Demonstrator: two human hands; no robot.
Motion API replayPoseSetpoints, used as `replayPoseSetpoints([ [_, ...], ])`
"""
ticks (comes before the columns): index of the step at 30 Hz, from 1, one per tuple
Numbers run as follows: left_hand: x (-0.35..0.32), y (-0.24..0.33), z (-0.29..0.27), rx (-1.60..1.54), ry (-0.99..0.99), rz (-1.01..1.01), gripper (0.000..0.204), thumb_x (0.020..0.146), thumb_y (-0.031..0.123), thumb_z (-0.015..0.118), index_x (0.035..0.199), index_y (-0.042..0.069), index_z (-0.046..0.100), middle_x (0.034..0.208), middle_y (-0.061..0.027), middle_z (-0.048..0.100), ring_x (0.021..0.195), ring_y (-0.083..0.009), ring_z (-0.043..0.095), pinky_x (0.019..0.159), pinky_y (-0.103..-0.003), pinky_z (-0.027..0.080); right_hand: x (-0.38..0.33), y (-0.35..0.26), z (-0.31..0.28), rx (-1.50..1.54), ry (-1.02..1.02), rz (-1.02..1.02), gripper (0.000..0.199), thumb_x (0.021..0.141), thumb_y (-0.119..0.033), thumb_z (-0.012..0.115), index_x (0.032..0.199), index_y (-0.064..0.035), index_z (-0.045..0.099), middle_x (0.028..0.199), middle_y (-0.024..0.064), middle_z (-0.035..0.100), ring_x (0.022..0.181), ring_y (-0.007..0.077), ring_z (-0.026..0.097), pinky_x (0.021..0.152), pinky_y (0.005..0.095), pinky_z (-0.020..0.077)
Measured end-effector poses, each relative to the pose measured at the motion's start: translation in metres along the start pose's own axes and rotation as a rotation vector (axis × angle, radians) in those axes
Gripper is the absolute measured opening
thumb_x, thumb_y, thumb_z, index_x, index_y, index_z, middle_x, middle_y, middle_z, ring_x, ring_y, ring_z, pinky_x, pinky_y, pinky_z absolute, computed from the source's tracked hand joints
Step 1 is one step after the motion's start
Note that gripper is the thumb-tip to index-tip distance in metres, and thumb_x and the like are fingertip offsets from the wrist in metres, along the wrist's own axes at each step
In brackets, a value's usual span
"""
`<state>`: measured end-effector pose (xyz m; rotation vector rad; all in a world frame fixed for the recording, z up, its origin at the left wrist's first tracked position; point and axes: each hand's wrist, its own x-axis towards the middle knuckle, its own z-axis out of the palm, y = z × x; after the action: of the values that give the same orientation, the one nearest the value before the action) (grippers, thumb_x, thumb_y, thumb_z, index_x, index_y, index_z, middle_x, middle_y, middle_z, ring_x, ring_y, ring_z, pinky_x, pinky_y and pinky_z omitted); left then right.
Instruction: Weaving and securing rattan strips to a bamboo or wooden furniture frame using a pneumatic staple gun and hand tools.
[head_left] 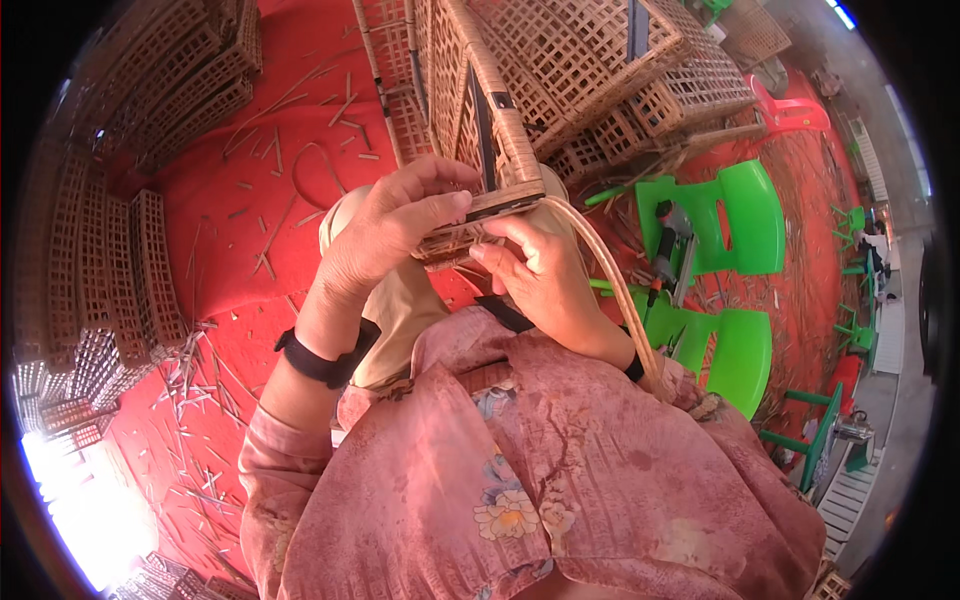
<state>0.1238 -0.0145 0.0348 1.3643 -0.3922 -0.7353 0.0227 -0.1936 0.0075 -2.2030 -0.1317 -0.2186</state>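
Observation:
A woven rattan lattice frame (470, 90) stands upright in front of me, its rim wrapped in cane. My left hand (385, 230) is closed over the frame's near corner, fingers on top of the wrapped edge. My right hand (540, 275) grips the same corner from below and pinches a long flat rattan strip (610, 280), which curves down past my right wrist. A black band sits on each wrist. My pink flowered sleeves fill the lower part of the view.
More lattice baskets (640, 90) are stacked behind the frame, and piles of them (130, 270) line the left side. Cane offcuts litter the red floor mat (250, 190). Green plastic chairs (740, 220) stand at right, one with a power tool (668, 245) on it.

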Motion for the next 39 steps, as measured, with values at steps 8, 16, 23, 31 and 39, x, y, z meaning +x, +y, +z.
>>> replayPoseSetpoints([
  [8,0.0,-0.005,-0.004,0.022,-0.017,0.034,0.033,0.093,0.019,0.061,0.12,0.001,0.059,0.107,-0.0027,0.064,0.102,-0.0119,0.059,0.093,-0.028,0.044,-0.006,-0.037,-0.04,0.052,-0.259,0.114,0.014,0.083,-0.014,0.075,0.09,-0.0025,0.07,0.079,0.0094,0.061,0.07,0.0141,0.059,0.061,0.0304,0.0457],
  [16,-0.001,-0.001,-0.001,0.049,-0.042,0.019,0.031,0.093,0.021,0.06,0.118,0.001,0.061,0.106,-0.0013,0.064,0.101,-0.0104,0.058,0.092,-0.026,0.044,-0.012,-0.061,-0.061,-0.31,-0.168,-0.305,0.02,0.074,-0.01,0.077,0.089,-0.0063,0.066,0.086,0.0077,0.059,0.08,0.0268,0.062,0.066,0.0385,0.0513],
  [23,-0.002,-0.003,-0.003,0.083,-0.003,0.028,0.029,0.093,0.021,0.06,0.115,0.003,0.062,0.102,0.0013,0.063,0.099,-0.0085,0.055,0.092,-0.026,0.041,-0.012,-0.089,-0.077,-0.02,-0.322,-0.068,0.033,0.077,-0.009,0.078,0.108,-0.0052,0.066,0.075,0.0074,0.067,0.064,0.0125,0.064,0.055,0.0303,0.0463],
  [31,0.0,-0.005,-0.001,0.049,-0.021,0.033,0.027,0.092,0.02,0.061,0.113,0.004,0.063,0.102,0.0018,0.063,0.099,-0.0083,0.055,0.093,-0.025,0.041,-0.004,-0.067,-0.082,0.784,-0.581,-0.085,0.028,0.094,0.002,0.049,0.119,0.0074,0.061,0.113,0.0129,0.065,0.1,0.0176,0.061,0.088,0.0292,0.0476],
  [39,-0.001,-0.005,-0.001,0.052,0.0,0.04,0.025,0.091,0.019,0.062,0.112,0.005,0.064,0.102,0.0012,0.063,0.099,-0.0087,0.056,0.091,-0.025,0.043,0.005,-0.059,-0.085,1.244,-0.652,0.02,0.057,0.088,-0.008,0.046,0.143,0.0035,0.041,0.127,0.0244,0.058,0.112,0.028,0.06,0.085,0.0311,0.0501],
])
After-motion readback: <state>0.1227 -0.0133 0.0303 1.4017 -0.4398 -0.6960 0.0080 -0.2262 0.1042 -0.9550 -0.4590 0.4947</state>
